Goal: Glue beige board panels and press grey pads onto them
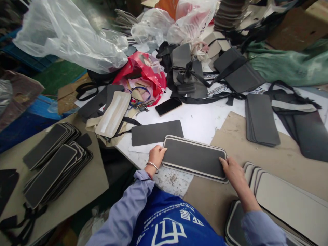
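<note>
My left hand [155, 158] pinches the left end of a rounded, dark grey panel with a pale border [194, 158]. At the panel's right end, the fingers of my right hand [232, 170] are closed on its edge. A second pale-edged layer shows beneath it; whether it is separate I cannot tell. Just beyond lies a plain dark grey sheet [156, 132], flat on the table. To the right of my right hand is a stack of pale rounded panels [292, 201], with dark pale-bordered panels [238, 222] partly hidden below my right forearm.
Stacks of dark panels [51, 174] lie on a board at the left. A phone [168, 106], keys [140, 107], a red plastic bag [153, 75] and a beige strip [114, 114] sit farther back. Dark grey sheets [262, 119] are piled at the right.
</note>
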Available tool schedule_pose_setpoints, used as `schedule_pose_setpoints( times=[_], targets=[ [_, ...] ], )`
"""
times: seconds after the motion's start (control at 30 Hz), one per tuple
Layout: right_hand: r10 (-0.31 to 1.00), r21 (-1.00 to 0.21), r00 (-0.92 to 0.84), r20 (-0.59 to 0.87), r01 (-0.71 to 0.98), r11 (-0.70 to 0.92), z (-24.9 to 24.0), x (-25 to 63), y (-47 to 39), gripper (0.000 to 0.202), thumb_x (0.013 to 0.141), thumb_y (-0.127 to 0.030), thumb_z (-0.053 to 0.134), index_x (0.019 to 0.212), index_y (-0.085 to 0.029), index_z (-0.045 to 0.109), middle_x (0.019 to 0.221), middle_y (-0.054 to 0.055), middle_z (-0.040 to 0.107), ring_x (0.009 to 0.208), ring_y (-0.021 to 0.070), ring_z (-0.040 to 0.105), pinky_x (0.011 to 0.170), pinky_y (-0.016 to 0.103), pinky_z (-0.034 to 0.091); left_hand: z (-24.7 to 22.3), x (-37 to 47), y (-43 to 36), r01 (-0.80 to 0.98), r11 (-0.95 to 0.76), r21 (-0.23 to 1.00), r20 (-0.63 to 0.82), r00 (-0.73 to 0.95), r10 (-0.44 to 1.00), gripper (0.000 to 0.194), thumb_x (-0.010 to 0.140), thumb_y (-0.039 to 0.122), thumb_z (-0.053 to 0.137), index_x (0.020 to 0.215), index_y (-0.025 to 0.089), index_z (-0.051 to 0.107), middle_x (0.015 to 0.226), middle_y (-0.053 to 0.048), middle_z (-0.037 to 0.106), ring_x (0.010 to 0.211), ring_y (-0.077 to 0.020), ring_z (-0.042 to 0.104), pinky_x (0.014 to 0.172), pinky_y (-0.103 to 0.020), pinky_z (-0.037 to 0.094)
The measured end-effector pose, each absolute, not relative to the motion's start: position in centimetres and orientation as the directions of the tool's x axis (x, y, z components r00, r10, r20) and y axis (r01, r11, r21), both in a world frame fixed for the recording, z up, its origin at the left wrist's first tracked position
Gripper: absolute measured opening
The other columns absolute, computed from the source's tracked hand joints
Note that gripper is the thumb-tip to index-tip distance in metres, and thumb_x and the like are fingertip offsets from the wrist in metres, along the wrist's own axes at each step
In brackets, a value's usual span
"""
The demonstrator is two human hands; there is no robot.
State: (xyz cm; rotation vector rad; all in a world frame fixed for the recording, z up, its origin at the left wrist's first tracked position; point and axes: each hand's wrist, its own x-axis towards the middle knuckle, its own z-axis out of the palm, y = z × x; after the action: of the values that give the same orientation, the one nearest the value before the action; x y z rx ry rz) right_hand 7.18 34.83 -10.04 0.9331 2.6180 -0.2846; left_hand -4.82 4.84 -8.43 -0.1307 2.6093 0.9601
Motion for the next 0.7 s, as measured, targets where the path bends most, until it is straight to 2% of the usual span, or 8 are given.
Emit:
schedule_pose_setpoints(
  times=[0.23, 0.7],
  targets=[
    [0.565, -0.082, -0.724, -0.397, 0.641, 0.763, -8.8, 6.8, 34.0, 0.03, 0.09, -0.037, 0.034, 0.087, -0.017, 0.055, 0.086, 0.009, 0.062, 0.08, 0.0199, 0.057, 0.068, 0.028, 0.037, -8.6, -4.7, 5.0, -0.177, 0.806, 0.564, -0.327, -0.945, 0.022, 0.027, 0.072, 0.034, 0.057, 0.052, 0.019, 0.047, 0.053, 0.003, 0.052, 0.056, -0.0122, 0.045, 0.058, -0.023, 0.033],
    [0.557, -0.056, -0.712, -0.427, 0.636, 0.769, -8.8, 6.8, 34.2, 0.031, 0.091, -0.037, 0.032, 0.088, -0.017, 0.055, 0.088, 0.01, 0.062, 0.082, 0.021, 0.058, 0.068, 0.029, 0.037, -9.0, -4.6, 5.1, -0.186, 0.806, 0.562, -0.301, -0.954, -0.01, 0.028, 0.072, 0.036, 0.058, 0.052, 0.019, 0.049, 0.052, 0.003, 0.053, 0.056, -0.0123, 0.046, 0.058, -0.023, 0.034]
  ],
)
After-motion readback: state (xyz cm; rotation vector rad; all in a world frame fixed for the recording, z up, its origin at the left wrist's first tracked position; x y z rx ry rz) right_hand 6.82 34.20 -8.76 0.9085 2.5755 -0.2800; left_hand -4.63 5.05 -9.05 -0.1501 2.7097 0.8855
